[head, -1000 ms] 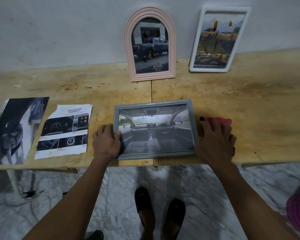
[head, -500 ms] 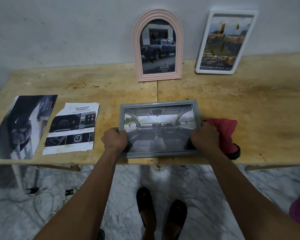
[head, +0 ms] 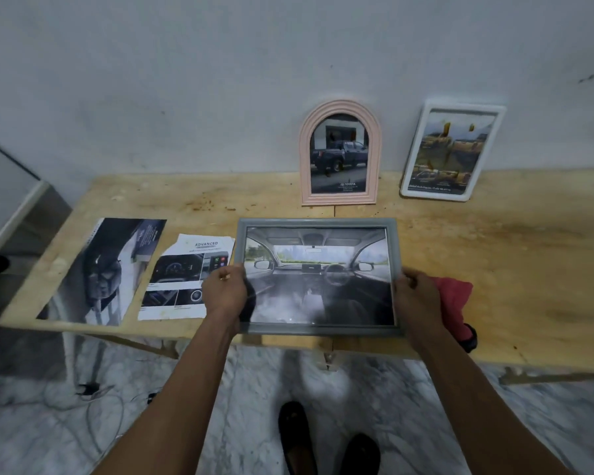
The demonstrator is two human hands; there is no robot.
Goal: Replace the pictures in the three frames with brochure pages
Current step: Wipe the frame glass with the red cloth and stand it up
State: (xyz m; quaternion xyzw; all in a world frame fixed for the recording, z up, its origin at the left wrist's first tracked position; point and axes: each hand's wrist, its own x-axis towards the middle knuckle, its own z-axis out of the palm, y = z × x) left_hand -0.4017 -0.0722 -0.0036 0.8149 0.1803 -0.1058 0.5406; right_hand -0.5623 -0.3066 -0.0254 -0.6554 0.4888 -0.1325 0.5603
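A grey rectangular frame [head: 318, 222] with a car-interior page in it is tilted up off the wooden table [head: 494, 255]. My left hand [head: 224, 289] grips its left edge and my right hand [head: 416, 293] grips its right edge. A pink arched frame [head: 340, 108] with a pickup-truck page and a white frame [head: 455, 108] with a yellowish page lean against the wall at the back. A torn brochure page [head: 186, 275] and the dark brochure [head: 100, 269] lie flat on the table's left.
A red cloth [head: 455, 299] lies on the table just right of my right hand. The table's front edge runs under the grey frame. Cables [head: 93, 395] lie on the marble floor at the left, and my feet stand below the table.
Both hands went from lying flat beside the grey frame to gripping its side edges, and the frame has come up off the table. The view has pulled back and tilted up.
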